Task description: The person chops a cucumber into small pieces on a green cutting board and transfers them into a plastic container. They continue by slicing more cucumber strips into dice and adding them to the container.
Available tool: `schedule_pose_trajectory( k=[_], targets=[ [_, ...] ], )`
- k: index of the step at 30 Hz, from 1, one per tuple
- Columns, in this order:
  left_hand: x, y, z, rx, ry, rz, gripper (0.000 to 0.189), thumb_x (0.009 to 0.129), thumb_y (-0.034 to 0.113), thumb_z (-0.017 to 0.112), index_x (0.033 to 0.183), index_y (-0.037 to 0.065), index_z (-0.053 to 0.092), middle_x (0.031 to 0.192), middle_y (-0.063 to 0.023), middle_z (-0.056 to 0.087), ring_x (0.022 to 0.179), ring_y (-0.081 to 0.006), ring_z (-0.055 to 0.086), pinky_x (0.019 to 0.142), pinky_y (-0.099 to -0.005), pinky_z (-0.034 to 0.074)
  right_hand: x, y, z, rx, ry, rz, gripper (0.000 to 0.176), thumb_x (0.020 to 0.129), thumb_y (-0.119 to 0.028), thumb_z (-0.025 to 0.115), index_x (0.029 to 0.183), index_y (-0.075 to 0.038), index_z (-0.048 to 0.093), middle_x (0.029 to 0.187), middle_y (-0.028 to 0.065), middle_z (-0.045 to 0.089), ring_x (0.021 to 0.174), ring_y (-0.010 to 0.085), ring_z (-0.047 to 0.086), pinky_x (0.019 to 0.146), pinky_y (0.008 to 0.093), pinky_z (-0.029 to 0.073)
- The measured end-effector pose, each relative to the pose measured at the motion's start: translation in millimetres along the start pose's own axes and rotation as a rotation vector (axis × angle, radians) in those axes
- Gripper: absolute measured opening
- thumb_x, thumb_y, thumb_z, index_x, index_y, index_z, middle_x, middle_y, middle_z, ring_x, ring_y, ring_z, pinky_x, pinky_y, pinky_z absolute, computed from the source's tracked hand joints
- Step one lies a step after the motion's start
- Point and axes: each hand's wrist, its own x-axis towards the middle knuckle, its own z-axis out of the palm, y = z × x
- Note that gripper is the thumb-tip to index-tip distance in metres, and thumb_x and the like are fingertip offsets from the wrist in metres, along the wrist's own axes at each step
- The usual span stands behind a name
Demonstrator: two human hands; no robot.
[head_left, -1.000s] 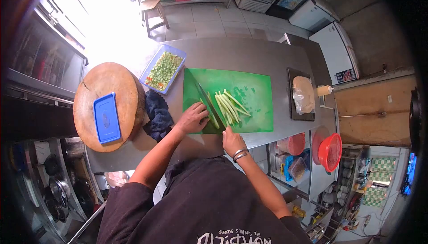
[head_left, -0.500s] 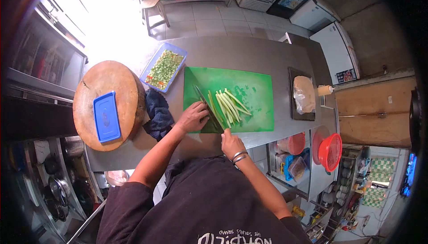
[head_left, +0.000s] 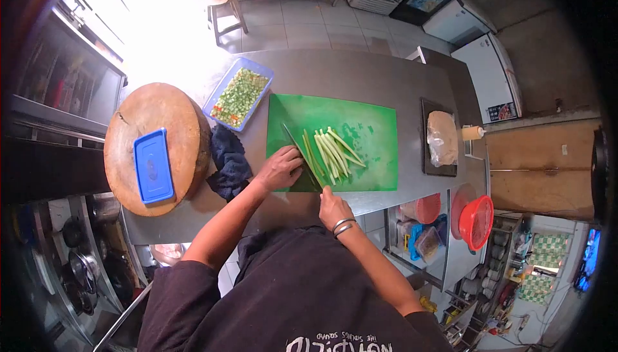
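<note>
My right hand (head_left: 335, 208), with bracelets at its wrist, is wrapped round the handle of a knife (head_left: 298, 141). The blade slants up and left across the green cutting board (head_left: 373, 114). My left hand (head_left: 280, 168) lies on the board just left of the blade, its fingers curled down. Whatever is under those fingertips is dark and mostly hidden. Along the blade's right side lies a green strip (head_left: 310, 149). Further right is a loose bunch of pale green vegetable sticks (head_left: 333, 152), which look like cucumber.
A blue tub of diced vegetables (head_left: 241, 98) stands beyond the board's left corner. Left are a dark cloth (head_left: 228, 162) and a round wooden block (head_left: 132, 107) bearing a blue lid (head_left: 154, 166). At right sits a dark tray (head_left: 427, 109) with a plastic-wrapped item (head_left: 441, 136).
The view has shifted slightly. Both hands and the knife keep nearly the same place on the board, and the sticks lie as before.
</note>
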Motion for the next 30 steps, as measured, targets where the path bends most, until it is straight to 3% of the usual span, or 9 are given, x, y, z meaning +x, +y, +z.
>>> schedule_pose_trajectory(
  k=[14, 19, 21, 24, 28, 30],
  targets=[
    [9, 8, -2, 0.043, -0.031, -0.010, 0.017, 0.077, 0.011, 0.076, 0.090, 0.004, 0.068, 0.105, -0.0120, 0.063, 0.110, -0.0337, 0.060, 0.095, -0.0435, 0.051, 29, 29, 7, 0.231, 0.224, -0.169, 0.026, 0.100, -0.028, 0.052, 0.100, -0.002, 0.050, 0.078, 0.0312, 0.065, 0.076, 0.0536, 0.063, 0.069, 0.0644, 0.047],
    [13, 15, 8, 0.024, 0.037, 0.036, 0.016, 0.078, 0.011, 0.075, 0.090, 0.004, 0.067, 0.100, -0.0116, 0.063, 0.102, -0.0328, 0.061, 0.090, -0.0434, 0.051, -2, 24, -17, 0.224, 0.336, -0.081, 0.023, 0.098, -0.026, 0.056, 0.099, -0.003, 0.053, 0.078, 0.0284, 0.066, 0.074, 0.0509, 0.063, 0.067, 0.0602, 0.049],
    [15, 24, 2, -0.006, 0.135, -0.038, 0.015, 0.079, 0.007, 0.076, 0.091, 0.005, 0.068, 0.099, -0.0110, 0.065, 0.102, -0.0345, 0.062, 0.092, -0.0429, 0.051, -4, 28, -15, 0.275, 0.527, -0.135, 0.020, 0.095, -0.023, 0.060, 0.101, -0.004, 0.055, 0.084, 0.0256, 0.068, 0.078, 0.0477, 0.065, 0.069, 0.0563, 0.052],
    [24, 36, -4, 0.016, 0.160, -0.059, 0.016, 0.080, 0.006, 0.075, 0.095, 0.005, 0.069, 0.097, -0.0103, 0.066, 0.100, -0.0332, 0.062, 0.091, -0.0422, 0.051, -7, 36, -12, 0.325, 0.509, -0.137, 0.020, 0.092, -0.020, 0.063, 0.103, -0.005, 0.056, 0.090, 0.0237, 0.069, 0.083, 0.0454, 0.066, 0.071, 0.0538, 0.053],
    [47, 38, -7, -0.039, -0.021, 0.039, 0.019, 0.078, 0.004, 0.074, 0.097, 0.005, 0.072, 0.095, -0.0096, 0.065, 0.097, -0.0300, 0.062, 0.088, -0.0408, 0.051, -3, 43, -2, 0.346, 0.484, -0.111, 0.022, 0.090, -0.016, 0.067, 0.107, -0.005, 0.058, 0.091, 0.0205, 0.070, 0.084, 0.0427, 0.067, 0.073, 0.0501, 0.054],
    [55, 36, -7, -0.058, -0.183, 0.089, 0.022, 0.078, 0.005, 0.073, 0.099, 0.008, 0.076, 0.094, -0.0084, 0.065, 0.096, -0.0281, 0.063, 0.087, -0.0399, 0.052, 0, 45, 1, 0.334, 0.516, -0.189, 0.020, 0.089, -0.016, 0.066, 0.101, -0.006, 0.055, 0.087, 0.0218, 0.067, 0.083, 0.0446, 0.066, 0.072, 0.0545, 0.052]
  ],
)
